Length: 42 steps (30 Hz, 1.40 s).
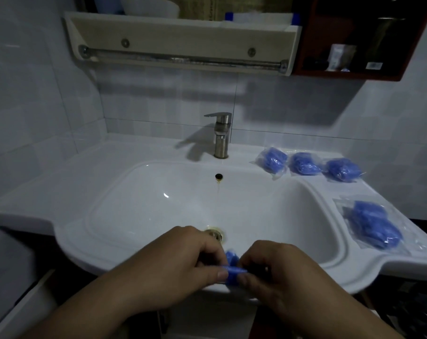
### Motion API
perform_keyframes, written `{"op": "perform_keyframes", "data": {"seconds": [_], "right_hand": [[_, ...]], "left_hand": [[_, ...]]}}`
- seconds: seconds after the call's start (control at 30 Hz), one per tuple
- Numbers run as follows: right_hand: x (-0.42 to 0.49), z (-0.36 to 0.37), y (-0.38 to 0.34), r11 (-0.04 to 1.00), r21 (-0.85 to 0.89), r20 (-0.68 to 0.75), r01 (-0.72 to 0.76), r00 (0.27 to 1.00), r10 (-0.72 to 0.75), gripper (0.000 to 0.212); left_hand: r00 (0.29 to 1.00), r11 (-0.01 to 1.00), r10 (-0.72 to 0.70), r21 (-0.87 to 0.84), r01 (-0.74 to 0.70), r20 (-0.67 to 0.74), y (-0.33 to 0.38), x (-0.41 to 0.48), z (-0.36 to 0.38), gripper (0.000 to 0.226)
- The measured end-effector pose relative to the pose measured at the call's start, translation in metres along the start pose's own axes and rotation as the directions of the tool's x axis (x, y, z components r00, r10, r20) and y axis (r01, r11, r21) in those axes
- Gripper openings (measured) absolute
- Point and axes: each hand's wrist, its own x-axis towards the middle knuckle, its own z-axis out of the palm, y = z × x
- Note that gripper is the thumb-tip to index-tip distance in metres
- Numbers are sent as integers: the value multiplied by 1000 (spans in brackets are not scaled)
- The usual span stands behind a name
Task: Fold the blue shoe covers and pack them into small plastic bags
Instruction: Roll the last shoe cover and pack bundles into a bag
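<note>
Both hands, left hand (183, 260) and right hand (278, 270), pinch a blue shoe cover (232, 266) above the sink (124, 243) front rim. We judge folding underway; bagging follows, needing an empty bag.

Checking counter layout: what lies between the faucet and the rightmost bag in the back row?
Head view: two other bagged shoe covers, side by side on the sink ledge.

free: basin (158, 204); left ledge (60, 182) | blocked: faucet (221, 135) rear centre; packed bags (305, 163) along right ledge (329, 192)
</note>
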Motion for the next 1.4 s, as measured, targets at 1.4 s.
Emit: {"op": "perform_keyframes", "data": {"seconds": [1.4], "right_hand": [[2,-3,2,643,766,-218,-12,936,276,13]], "left_hand": [[920,928,-136,-372,-12,-367,21,32,23,11]]}}
